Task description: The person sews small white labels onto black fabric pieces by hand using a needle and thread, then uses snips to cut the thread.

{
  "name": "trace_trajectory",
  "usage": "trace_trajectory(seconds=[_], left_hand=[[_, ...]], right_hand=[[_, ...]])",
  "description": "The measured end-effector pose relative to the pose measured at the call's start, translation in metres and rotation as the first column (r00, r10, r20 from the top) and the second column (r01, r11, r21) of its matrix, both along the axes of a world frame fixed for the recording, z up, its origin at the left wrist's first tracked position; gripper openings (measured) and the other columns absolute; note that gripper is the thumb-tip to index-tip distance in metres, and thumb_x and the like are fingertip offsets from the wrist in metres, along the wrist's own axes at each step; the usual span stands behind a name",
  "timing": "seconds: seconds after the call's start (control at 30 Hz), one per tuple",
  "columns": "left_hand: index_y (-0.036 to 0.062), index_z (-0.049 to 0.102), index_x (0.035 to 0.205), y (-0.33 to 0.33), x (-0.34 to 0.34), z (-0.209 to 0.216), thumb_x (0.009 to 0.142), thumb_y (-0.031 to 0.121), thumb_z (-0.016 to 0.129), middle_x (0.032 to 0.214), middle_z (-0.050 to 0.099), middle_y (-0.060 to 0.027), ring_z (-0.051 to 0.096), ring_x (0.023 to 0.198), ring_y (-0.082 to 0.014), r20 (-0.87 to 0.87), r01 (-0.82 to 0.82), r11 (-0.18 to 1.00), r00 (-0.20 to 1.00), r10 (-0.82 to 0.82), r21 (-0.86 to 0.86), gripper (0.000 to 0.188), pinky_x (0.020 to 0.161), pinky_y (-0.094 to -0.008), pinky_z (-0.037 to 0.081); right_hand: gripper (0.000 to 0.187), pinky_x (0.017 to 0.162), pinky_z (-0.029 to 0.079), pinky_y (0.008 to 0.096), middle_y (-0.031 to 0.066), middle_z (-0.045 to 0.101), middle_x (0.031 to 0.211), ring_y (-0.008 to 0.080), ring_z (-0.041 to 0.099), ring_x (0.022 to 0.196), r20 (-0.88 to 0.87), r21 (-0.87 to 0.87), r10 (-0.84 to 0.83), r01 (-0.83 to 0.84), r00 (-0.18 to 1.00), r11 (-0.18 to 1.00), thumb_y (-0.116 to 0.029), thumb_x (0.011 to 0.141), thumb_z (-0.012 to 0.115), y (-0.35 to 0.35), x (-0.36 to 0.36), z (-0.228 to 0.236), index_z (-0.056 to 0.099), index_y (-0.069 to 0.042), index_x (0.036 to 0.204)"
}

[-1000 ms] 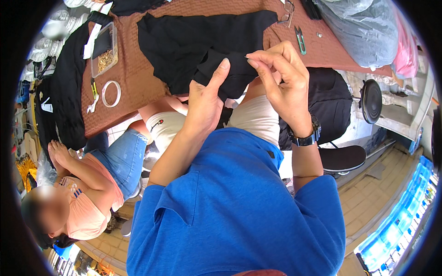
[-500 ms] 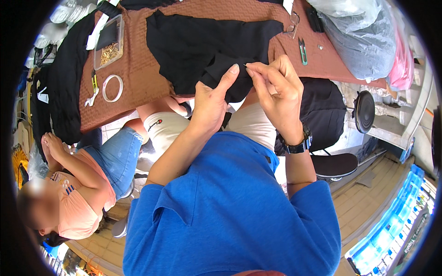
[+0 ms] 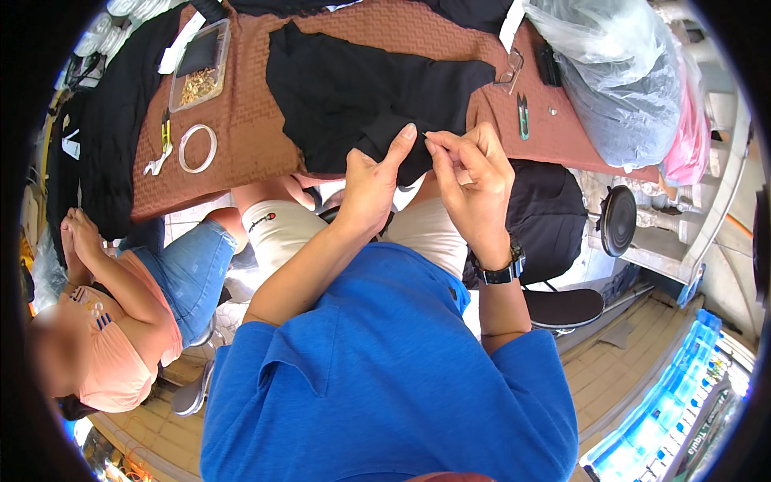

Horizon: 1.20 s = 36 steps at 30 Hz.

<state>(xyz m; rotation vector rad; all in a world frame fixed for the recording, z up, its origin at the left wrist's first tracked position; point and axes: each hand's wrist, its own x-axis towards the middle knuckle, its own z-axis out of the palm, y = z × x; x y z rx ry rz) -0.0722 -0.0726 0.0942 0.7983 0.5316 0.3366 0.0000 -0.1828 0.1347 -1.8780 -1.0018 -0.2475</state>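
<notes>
A black cloth (image 3: pixel 353 84) lies over the near edge of the table, its lower part gathered at my hands. My left hand (image 3: pixel 371 183) grips that part, thumb raised on top and the other fingers folded under, partly hidden. Just right of it, my right hand (image 3: pixel 474 181) is closed in a pinch of thumb and forefinger beside the cloth's edge. A tiny pale tip shows at this pinch, too small to name. My right wrist wears a dark watch (image 3: pixel 499 271).
On the brown-covered table (image 3: pixel 241 120) are a clear box (image 3: pixel 199 68) with small gold pieces, a white ring (image 3: pixel 197 149), a yellow-handled cutter (image 3: pixel 165 132), green thread snips (image 3: pixel 523 117), eyeglasses (image 3: pixel 511 71) and stuffed plastic bags (image 3: pixel 614 80). Another person (image 3: pixel 132 329) sits at left, hands together.
The whole view has shifted a little, with the table items displaced in the picture. Both hands keep nearly the same hold; the right pinch stays close to the left thumb.
</notes>
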Motion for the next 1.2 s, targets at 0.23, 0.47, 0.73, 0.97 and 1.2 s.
trace_trajectory(seconds=[0.23,0.47,0.73,0.97,1.2], left_hand=[[0.0008,0.071,0.09,0.001,-0.001,0.003,0.096,0.019,0.066,0.083,0.066,0.0035,0.053,0.072,-0.0021,-0.019,0.013,1.0,1.0,-0.013,0.014,0.02,0.061,-0.0214,0.043],[0.0015,0.069,0.102,0.001,-0.001,0.005,0.098,0.023,0.063,0.093,0.067,-0.0019,0.061,0.077,-0.0071,0.006,0.038,0.99,0.999,-0.039,0.134,0.023,0.049,-0.0258,0.053],[-0.0055,0.073,0.09,-0.004,0.002,0.004,0.094,0.02,0.069,0.074,0.068,0.001,0.053,0.065,-0.0027,-0.045,-0.043,0.938,0.997,0.062,0.343,0.026,0.057,-0.0234,0.045],[-0.0031,0.071,0.1,-0.003,0.01,0.003,0.095,0.013,0.067,0.09,0.072,-0.0033,0.062,0.082,-0.0071,0.042,-0.004,0.861,0.999,-0.02,0.508,0.017,0.073,-0.0241,0.05],[-0.0018,0.071,0.099,0.006,0.02,0.001,0.094,0.012,0.068,0.087,0.069,-0.0008,0.06,0.078,-0.0065,0.075,0.013,0.844,0.995,-0.063,0.536,0.015,0.071,-0.0244,0.049]], right_hand=[[0.016,0.047,0.038,0.0267,0.0052,0.049,0.074,0.0111,0.049,0.054,-0.003,0.008,-0.033,0.033,0.999,0.999,0.006,0.08,0.072,0.003,0.001,-0.002,0.073,-0.001,0.095],[0.017,0.047,0.04,0.0268,0.0055,0.05,0.075,0.0113,0.05,0.054,-0.006,0.0,-0.041,0.041,0.999,0.999,0.006,0.081,0.071,0.002,0.001,-0.002,0.073,0.0,0.096],[0.016,0.05,0.044,0.0255,0.0061,0.054,0.078,0.01,0.056,0.059,-0.064,-0.03,-0.017,0.015,0.998,0.999,0.005,0.082,0.071,0.0,0.008,0.003,0.071,0.0,0.097],[0.018,0.055,0.049,0.0253,0.005,0.062,0.078,0.0096,0.06,0.064,-0.249,0.23,0.014,0.045,0.968,0.972,0.003,0.082,0.074,0.009,0.02,-0.011,0.065,-0.001,0.097],[0.021,0.057,0.049,0.0262,0.0068,0.063,0.076,0.0133,0.06,0.062,-0.102,0.143,-0.017,0.032,0.995,0.989,0.002,0.078,0.078,0.013,0.029,-0.012,0.06,0.0,0.089]])
